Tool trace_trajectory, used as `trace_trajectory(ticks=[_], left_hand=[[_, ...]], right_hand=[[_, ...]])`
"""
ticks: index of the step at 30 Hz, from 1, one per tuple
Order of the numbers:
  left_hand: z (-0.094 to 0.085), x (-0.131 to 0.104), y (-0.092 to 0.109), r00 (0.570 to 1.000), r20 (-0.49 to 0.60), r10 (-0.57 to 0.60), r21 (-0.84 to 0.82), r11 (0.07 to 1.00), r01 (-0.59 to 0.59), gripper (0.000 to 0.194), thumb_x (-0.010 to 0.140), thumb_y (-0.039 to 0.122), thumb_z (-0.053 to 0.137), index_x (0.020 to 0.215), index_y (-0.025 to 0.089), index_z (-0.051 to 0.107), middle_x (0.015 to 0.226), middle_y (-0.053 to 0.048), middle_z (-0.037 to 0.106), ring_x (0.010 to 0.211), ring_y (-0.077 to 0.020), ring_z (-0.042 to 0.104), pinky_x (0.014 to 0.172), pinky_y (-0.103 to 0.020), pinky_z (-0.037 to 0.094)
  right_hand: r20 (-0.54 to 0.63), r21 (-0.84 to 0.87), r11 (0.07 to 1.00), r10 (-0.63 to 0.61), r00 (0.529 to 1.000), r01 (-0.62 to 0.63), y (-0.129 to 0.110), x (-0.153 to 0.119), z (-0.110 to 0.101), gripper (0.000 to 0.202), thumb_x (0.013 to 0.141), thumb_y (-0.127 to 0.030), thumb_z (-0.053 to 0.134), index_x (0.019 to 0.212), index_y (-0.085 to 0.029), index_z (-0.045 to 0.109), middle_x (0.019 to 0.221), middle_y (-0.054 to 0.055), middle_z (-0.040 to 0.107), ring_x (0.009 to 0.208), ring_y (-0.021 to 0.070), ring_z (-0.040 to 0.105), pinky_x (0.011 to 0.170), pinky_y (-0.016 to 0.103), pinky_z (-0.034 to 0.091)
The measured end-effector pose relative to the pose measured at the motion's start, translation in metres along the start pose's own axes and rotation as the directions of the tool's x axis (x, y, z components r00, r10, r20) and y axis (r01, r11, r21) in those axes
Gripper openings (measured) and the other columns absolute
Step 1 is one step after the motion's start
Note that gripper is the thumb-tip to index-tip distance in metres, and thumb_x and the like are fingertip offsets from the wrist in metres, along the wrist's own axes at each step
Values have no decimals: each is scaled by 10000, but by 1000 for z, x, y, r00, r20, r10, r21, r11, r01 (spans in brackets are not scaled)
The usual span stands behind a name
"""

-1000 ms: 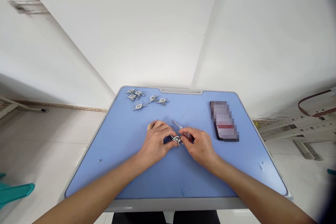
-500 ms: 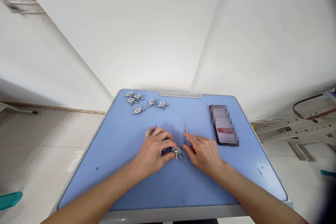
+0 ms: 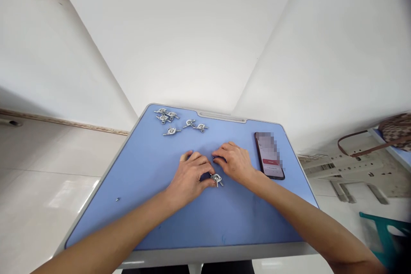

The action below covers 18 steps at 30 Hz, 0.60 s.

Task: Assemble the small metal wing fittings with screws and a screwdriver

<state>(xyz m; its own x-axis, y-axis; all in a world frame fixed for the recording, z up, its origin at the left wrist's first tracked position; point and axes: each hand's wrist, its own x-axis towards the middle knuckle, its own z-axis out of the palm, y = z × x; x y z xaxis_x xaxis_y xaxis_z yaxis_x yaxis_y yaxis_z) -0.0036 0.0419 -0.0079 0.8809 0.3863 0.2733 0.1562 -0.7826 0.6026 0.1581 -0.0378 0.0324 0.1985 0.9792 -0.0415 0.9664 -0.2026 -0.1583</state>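
My left hand (image 3: 193, 176) rests on the blue table, thumb and forefinger closed on a small silver metal valve fitting (image 3: 216, 178). This fitting has an oval flange with holes, and a thin pin or tube sticks out of it toward me. Just beyond it, my right hand (image 3: 233, 162) is low over the tabletop, thumb and forefinger pinched around a tiny metal piece (image 3: 213, 157), mostly hidden by the fingertips. A thin rod seen earlier by the right hand is now out of sight. Several similar metal fittings (image 3: 171, 131) lie at the table's far left.
A phone (image 3: 269, 156) lies on the table (image 3: 180, 227) to the right of my right hand. Another tiny metal piece (image 3: 117, 199) sits near the left edge. A white wall rises behind the table. On the right stand a metal frame and a teal stool (image 3: 382, 231).
My right hand has moved forward and left, its fingertips now at the tiny metal piece. My left hand still holds the fitting. The camera view has shifted a little.
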Motion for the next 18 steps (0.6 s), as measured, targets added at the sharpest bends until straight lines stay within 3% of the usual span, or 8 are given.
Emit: trace_trajectory(ticks=[5,11,15,18], left_hand=[[-2,2,-3,1000,24,10,-32,999,-9,92,769,306,774,782,255,699,826,19,688,884,-197,558,1013,-464,281],[-4,2,-5,999,48,24,-47,999,-22,43,804,253,739,838,271,719,831,19,683,888,-194,547,1008,-455,268],[-6,3,-4,999,38,23,-33,999,-22,24,826,231,705,829,249,720,801,7,665,895,-199,545,975,-440,291],[-6,3,-4,999,23,26,-28,999,-25,49,838,213,680,814,237,716,803,3,663,891,-196,541,952,-428,303]], right_hand=[[-19,46,999,4,1000,-3,1,0,4,202,942,-230,516,931,-247,717,922,22,688,933,172,577,619,252,353],[-45,282,958,-38,998,49,1,-25,-8,154,931,-208,544,918,-230,697,859,3,703,791,138,594,719,256,420],[-25,299,943,-145,989,146,-6,-39,-14,167,926,-201,553,891,-246,710,891,14,695,862,158,567,731,259,432],[-2,306,944,-129,992,123,-10,-38,-13,155,897,-184,594,845,-253,723,878,9,698,847,160,563,741,270,439]])
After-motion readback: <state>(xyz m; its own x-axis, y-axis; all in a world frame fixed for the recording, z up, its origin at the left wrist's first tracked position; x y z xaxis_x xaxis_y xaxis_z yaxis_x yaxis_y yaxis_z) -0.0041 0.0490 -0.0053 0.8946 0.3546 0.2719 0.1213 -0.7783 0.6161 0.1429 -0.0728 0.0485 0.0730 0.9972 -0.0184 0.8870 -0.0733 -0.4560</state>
